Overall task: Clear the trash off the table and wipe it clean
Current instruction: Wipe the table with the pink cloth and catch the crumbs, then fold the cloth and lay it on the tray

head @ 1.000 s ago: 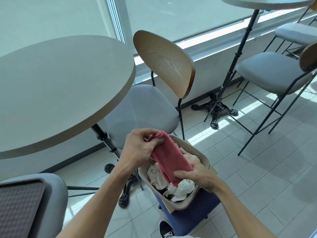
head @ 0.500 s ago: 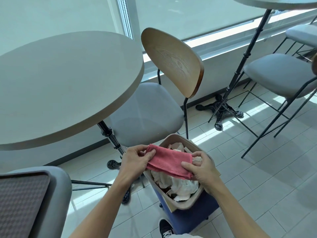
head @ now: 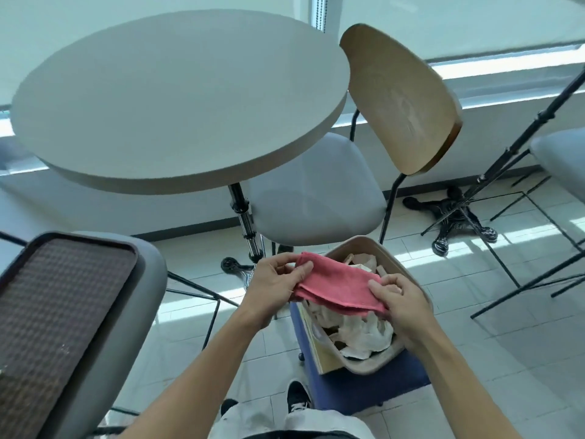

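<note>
A folded pink cloth [head: 340, 285] is stretched flat between my two hands above a beige bin [head: 418, 288]. My left hand [head: 275, 280] pinches its left end, thumb on top. My right hand [head: 400, 301] grips its right end. Crumpled white paper trash [head: 361, 335] fills the bin, which sits on a blue stool [head: 364, 386]. The round beige table [head: 177, 99] stands up and to the left of my hands, its top bare.
A chair with a wooden back [head: 399, 99] and grey seat [head: 316, 191] stands behind the bin. A brown tray [head: 53, 308] lies on a grey seat at the lower left. Another table's black base [head: 456, 213] and chair legs stand on the tiled floor at right.
The cloth went from hanging slanted into the bin to lying level and folded between both hands. My view swung left, bringing the whole table top into sight.
</note>
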